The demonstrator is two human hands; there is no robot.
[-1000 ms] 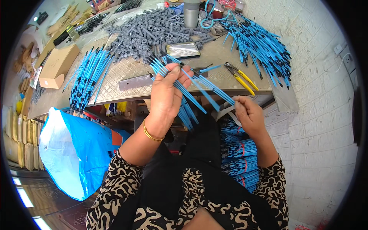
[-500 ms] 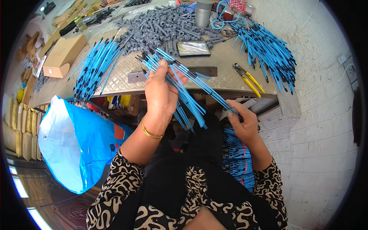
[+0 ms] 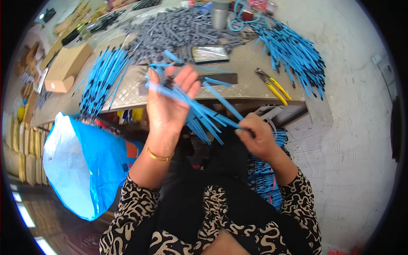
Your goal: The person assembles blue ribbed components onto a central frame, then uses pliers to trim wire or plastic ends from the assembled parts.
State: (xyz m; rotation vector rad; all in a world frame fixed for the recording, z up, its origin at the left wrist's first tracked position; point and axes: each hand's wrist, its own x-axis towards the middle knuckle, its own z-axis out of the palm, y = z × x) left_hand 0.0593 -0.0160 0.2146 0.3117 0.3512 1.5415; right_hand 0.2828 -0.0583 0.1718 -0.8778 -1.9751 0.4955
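Observation:
My left hand (image 3: 168, 102) is palm up above the table's front edge. Its thumb and fingers are spread, and a loose bunch of thin blue rods with black bands (image 3: 197, 111) lies across it, blurred by motion. To the right, my right hand (image 3: 257, 135) is closed round the lower ends of some blue rods (image 3: 224, 102), which slant up and left toward the left hand. Below and behind that right hand sits a large stack of similar blue rods (image 3: 263, 178) with red ties.
Bundles of blue rods lie at the left (image 3: 104, 78) and right (image 3: 293, 55) of the table. Between them are a heap of grey plastic parts (image 3: 170, 32), a metal cup (image 3: 219, 15), a flat box (image 3: 210, 54) and yellow-handled pliers (image 3: 274, 87). A blue sack (image 3: 102, 157) gapes at lower left.
My left hand has uncurled its fingers and moved slightly left. My right hand has shifted a little left and down. The rods between them have spread apart.

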